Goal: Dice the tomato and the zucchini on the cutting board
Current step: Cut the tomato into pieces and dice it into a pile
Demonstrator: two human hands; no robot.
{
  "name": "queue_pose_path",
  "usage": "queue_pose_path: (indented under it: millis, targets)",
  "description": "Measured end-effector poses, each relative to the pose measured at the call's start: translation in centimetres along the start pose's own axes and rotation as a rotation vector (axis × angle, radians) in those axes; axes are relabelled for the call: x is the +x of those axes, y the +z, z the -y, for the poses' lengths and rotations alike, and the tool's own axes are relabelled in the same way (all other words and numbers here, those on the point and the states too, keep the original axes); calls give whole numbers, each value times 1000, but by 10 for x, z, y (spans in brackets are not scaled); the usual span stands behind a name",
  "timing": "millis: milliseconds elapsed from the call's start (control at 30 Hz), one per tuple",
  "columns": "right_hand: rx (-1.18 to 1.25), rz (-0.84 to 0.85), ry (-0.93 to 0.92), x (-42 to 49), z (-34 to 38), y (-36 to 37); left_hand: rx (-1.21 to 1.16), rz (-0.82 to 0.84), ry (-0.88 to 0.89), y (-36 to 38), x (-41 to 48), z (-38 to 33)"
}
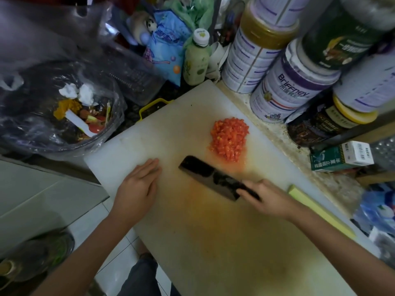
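Observation:
A pile of diced tomato lies on the far part of the white cutting board, which is stained orange in the middle. My right hand grips the handle of a dark cleaver, whose blade lies just in front of the tomato pile. My left hand rests flat on the board to the left, fingers together, holding nothing. A long pale green strip of zucchini lies along the board's right edge, behind my right wrist.
A bin lined with a clear bag holding scraps stands at the left. Tall tins, a bottle and small boxes crowd the back and right of the board. The floor and my legs show below the board's near-left edge.

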State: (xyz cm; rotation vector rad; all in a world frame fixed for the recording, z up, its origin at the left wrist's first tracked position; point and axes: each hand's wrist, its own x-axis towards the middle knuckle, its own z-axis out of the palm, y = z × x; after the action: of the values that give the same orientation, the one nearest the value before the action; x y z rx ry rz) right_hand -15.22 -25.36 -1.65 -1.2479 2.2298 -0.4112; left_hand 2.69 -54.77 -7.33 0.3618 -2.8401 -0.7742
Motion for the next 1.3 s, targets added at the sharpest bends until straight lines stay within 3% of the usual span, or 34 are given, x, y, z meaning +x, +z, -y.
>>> queue_pose_path:
  millis: [300,533,900,1000,1133,1300]
  targets:
    - [-196,-239,-26,19,-31,-37,28,35,-33,0,0,-1]
    - [-343,-118,-153,-26,-34,-26,36,28,-26,-3,2,-1]
    - [-513,-215,-328,36,-87,-82,61,19,-109,-4,-2,-14]
    - [-476,-208,-364,34,-91,-88,65,0,-119,-3,0,-19]
    - [-459,-69,-403,21,-100,-88,88,-14,-152,-4,1,-23]
    - [-418,-141,-337,27,-107,-82,136,-21,-166,-4,4,-31]
